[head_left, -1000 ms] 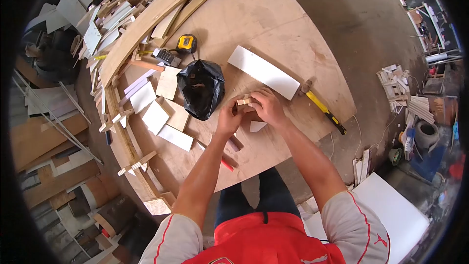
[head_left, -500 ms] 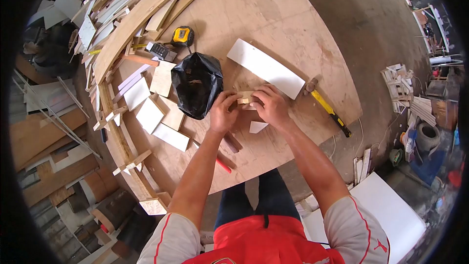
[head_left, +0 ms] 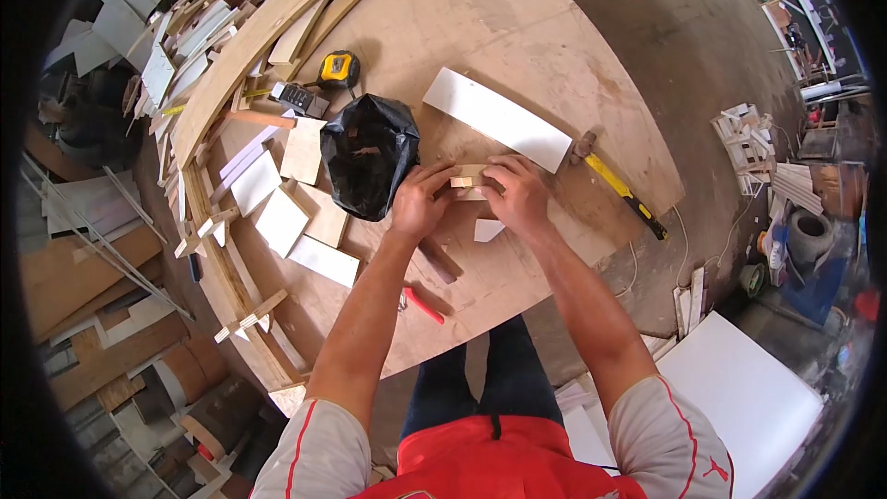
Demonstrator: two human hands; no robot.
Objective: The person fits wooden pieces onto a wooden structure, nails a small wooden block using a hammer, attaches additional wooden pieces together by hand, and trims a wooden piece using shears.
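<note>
Between my two hands is a small pale wooden block (head_left: 464,181), which seems to lie against another light wood piece just behind it. My left hand (head_left: 422,197) grips its left end with closed fingers. On the other end, the fingers of my right hand (head_left: 516,192) are closed too. A black plastic bag (head_left: 344,176) with its mouth open stands beside my left hand. Beyond my right hand lies a long white board (head_left: 499,117). Under my wrists are a small white offcut (head_left: 488,230) and a dark brown wood strip (head_left: 438,261).
A hammer (head_left: 614,183) rests on the right of the plywood table (head_left: 573,46). Red-handled pliers (head_left: 423,305) lie near the front edge. At left are square boards (head_left: 282,219), a yellow tape measure (head_left: 339,69) and a heap of wood strips (head_left: 208,28).
Both hands stay on the small block, with slight finger shifts. The whole view has moved a little, so the table things appear slightly higher and further left.
</note>
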